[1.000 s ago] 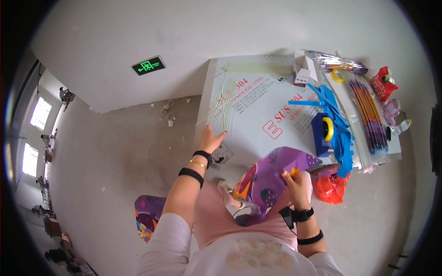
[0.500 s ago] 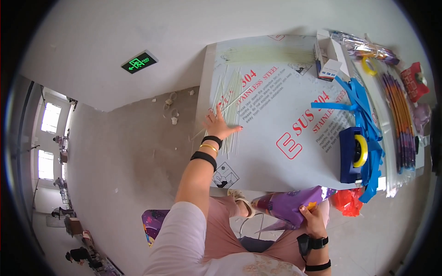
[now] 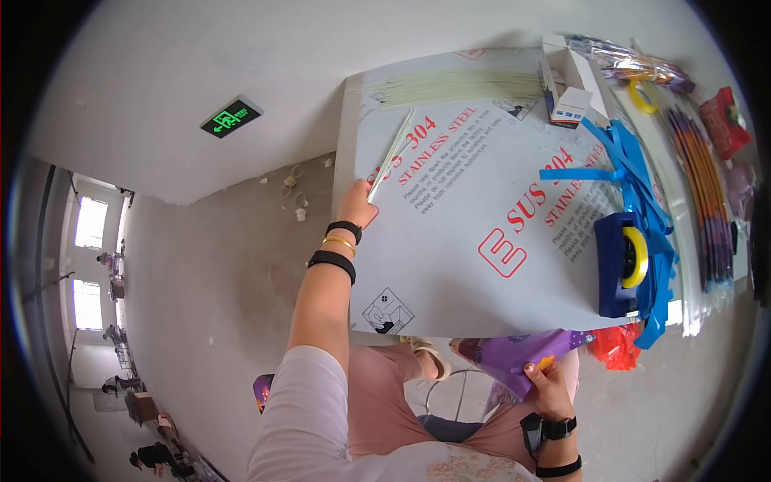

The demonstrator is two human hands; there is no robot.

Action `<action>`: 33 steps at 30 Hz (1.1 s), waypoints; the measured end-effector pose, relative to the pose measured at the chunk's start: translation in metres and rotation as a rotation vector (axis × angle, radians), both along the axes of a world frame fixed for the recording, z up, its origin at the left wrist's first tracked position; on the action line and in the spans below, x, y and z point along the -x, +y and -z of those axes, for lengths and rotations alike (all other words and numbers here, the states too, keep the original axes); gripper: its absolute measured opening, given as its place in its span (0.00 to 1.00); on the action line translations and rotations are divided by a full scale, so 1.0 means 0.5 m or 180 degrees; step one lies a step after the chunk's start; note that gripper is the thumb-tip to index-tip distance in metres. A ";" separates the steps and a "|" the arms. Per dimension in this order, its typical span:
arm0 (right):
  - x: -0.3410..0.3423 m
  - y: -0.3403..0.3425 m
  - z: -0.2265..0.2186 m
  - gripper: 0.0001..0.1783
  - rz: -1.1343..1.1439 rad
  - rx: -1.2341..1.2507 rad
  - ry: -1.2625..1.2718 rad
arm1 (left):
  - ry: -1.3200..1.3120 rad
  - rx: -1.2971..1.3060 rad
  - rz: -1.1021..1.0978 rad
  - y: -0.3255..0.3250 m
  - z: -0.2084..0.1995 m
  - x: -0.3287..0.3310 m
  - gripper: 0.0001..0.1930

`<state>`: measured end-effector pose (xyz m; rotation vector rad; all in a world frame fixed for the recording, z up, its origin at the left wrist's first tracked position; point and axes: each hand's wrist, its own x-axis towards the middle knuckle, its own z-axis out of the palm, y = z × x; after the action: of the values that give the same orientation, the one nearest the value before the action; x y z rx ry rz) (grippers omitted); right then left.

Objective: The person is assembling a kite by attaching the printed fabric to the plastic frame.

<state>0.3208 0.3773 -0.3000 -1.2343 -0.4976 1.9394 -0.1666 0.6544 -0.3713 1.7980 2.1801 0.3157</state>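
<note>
A bundle of thin pale sticks [image 3: 393, 153] is gathered in my left hand [image 3: 359, 204], which is closed round its near end over the table's left edge. The far ends of the bundle point away and to the right above the table [image 3: 450, 273]. In my lap, my right hand [image 3: 549, 391] pinches a purple printed plastic film [image 3: 514, 361], with the thumb on top and the other fingers partly hidden. Part of the film is folded beneath the table's near edge. A small end of purple printed material [image 3: 263, 392] shows by my left sleeve.
More pale sticks [image 3: 458, 87] lie along the table's far edge. On the right are a white box [image 3: 567, 88], blue strips [image 3: 634, 181], a blue tape dispenser [image 3: 617, 269], a yellow tape roll [image 3: 642, 96] and bundled purple-orange rolls [image 3: 703, 201]. A red bag [image 3: 614, 349] hangs below.
My left hand was spread over scattered sticks; now it has closed on them, drawn into one bundle. The purple film has shifted a little in my right hand's grip.
</note>
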 end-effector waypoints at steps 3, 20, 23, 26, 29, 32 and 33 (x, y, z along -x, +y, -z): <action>0.003 0.001 0.004 0.08 -0.0024 -0.0043 -0.0023 | 0.0084 -0.0172 -0.0037 0.000 -0.005 0.021 0.21; 0.019 -0.164 -0.093 0.12 -0.0739 -0.1222 -0.1505 | -0.3422 0.0310 0.0935 -0.567 -0.357 -0.341 0.13; 0.072 -0.208 -0.181 0.11 -0.0967 -0.1506 -0.1489 | -0.3141 -0.0057 0.1172 -0.748 -0.435 -0.436 0.14; 0.118 -0.267 -0.247 0.07 -0.1239 -0.2323 -0.1511 | -0.2664 -0.0512 0.1268 -0.874 -0.498 -0.502 0.19; 0.141 -0.331 -0.250 0.09 -0.0729 -0.3436 -0.1841 | -0.1827 -0.1138 0.1069 -0.950 -0.525 -0.543 0.21; 0.154 -0.402 -0.280 0.11 -0.0213 -0.3471 -0.1885 | -0.1612 -0.1217 0.0755 -1.016 -0.536 -0.550 0.18; 0.149 -0.420 -0.279 0.12 -0.0354 -0.3293 -0.2045 | -0.1405 -0.1393 0.0630 -1.033 -0.545 -0.559 0.15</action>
<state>0.2464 0.1674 -0.1605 -1.0608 -1.6574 0.9942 0.1127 0.1378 -0.0986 1.9039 1.6988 1.0959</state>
